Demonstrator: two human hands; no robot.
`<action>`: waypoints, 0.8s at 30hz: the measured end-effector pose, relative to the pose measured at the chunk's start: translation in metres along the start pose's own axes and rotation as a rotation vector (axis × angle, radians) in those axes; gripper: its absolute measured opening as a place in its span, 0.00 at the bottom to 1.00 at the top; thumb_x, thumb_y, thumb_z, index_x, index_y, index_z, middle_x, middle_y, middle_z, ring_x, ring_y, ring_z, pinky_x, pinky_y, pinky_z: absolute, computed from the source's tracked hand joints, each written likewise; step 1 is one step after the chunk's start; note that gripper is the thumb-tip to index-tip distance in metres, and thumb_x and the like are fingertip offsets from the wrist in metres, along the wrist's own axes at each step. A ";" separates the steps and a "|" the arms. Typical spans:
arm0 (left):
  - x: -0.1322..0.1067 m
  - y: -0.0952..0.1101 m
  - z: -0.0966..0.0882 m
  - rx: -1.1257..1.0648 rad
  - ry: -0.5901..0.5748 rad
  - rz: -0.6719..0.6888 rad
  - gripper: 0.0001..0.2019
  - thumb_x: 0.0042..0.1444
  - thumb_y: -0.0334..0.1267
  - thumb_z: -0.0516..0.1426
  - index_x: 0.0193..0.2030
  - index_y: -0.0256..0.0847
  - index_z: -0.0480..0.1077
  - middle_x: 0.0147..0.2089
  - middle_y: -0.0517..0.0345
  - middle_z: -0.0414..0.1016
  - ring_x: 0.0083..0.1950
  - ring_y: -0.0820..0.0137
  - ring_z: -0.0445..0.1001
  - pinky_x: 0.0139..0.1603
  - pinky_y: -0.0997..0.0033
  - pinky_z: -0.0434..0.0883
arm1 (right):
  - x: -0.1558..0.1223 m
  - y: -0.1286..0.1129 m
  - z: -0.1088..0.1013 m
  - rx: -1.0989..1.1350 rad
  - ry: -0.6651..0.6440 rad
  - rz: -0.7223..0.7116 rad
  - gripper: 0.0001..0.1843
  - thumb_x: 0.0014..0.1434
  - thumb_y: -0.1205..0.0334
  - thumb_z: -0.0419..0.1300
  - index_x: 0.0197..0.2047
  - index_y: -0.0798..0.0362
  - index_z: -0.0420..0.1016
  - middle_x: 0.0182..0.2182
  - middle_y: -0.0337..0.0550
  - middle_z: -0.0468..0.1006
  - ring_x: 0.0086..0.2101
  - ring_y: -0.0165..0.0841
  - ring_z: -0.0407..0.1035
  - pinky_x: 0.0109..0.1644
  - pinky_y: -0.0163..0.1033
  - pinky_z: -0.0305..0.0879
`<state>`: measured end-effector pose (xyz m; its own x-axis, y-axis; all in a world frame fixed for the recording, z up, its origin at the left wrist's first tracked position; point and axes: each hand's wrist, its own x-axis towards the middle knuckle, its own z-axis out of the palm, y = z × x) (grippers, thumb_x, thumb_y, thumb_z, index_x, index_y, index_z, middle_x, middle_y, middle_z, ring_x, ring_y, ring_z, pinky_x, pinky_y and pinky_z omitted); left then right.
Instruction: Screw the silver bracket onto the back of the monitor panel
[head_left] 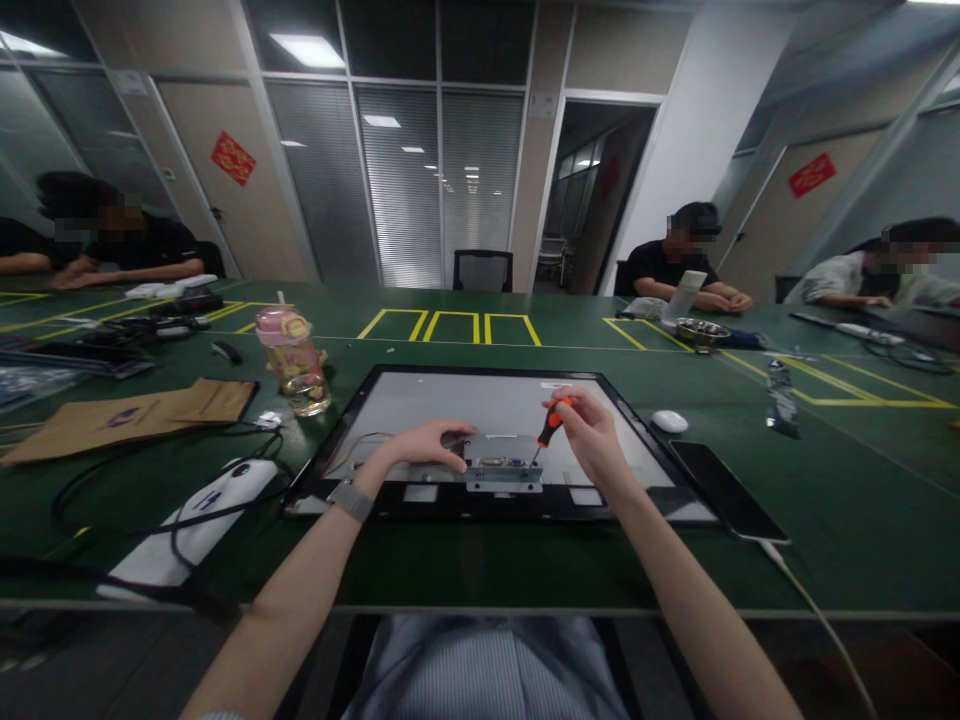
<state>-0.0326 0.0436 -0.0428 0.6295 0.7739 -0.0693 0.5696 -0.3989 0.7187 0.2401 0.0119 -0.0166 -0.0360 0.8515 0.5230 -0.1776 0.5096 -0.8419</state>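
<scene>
A flat monitor panel (420, 395) lies back-up on the green table in front of me, with a small grey metal box (504, 468) with connector ports at its near edge. My left hand (429, 443) rests on the panel, fingers curled against the left end of that box. My right hand (592, 432) is closed round an orange-handled screwdriver (550, 424), whose tip points down at the right end of the box.
A pink-lidded bottle (294, 362) stands left of the panel, beside a brown paper bag (127, 412) and black cables (150, 475). A white mouse (670, 421) and a black phone (726, 490) lie to the right. Three other people sit at the far edges.
</scene>
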 end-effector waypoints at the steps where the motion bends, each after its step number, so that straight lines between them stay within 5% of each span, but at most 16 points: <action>1: 0.000 0.001 0.000 -0.001 -0.003 -0.002 0.35 0.41 0.49 0.64 0.57 0.43 0.64 0.63 0.54 0.61 0.63 0.58 0.59 0.64 0.59 0.54 | 0.000 0.000 0.000 0.047 -0.032 0.031 0.09 0.53 0.55 0.62 0.38 0.47 0.74 0.32 0.40 0.74 0.37 0.34 0.70 0.44 0.43 0.67; 10: -0.001 0.003 -0.002 0.009 -0.021 -0.018 0.34 0.42 0.49 0.64 0.58 0.46 0.63 0.64 0.56 0.60 0.63 0.59 0.58 0.64 0.60 0.55 | -0.001 -0.004 0.002 0.160 -0.203 0.075 0.14 0.59 0.54 0.56 0.46 0.48 0.72 0.42 0.45 0.77 0.45 0.39 0.71 0.56 0.51 0.61; 18: 0.000 -0.001 -0.001 0.004 -0.020 0.002 0.34 0.43 0.50 0.63 0.58 0.45 0.63 0.63 0.54 0.60 0.63 0.59 0.59 0.63 0.59 0.55 | -0.002 0.001 0.000 -0.207 -0.001 -0.129 0.11 0.52 0.60 0.64 0.40 0.46 0.73 0.35 0.39 0.71 0.35 0.32 0.68 0.43 0.40 0.66; 24: 0.000 -0.001 -0.002 0.008 -0.018 -0.006 0.34 0.43 0.50 0.63 0.58 0.45 0.63 0.64 0.53 0.60 0.63 0.58 0.59 0.63 0.58 0.55 | -0.005 -0.005 0.003 -0.167 -0.079 -0.085 0.15 0.62 0.56 0.51 0.50 0.47 0.70 0.44 0.45 0.74 0.42 0.37 0.71 0.50 0.48 0.65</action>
<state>-0.0339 0.0449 -0.0422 0.6353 0.7675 -0.0859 0.5775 -0.3983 0.7127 0.2379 0.0051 -0.0144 -0.1063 0.7954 0.5967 -0.0184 0.5985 -0.8009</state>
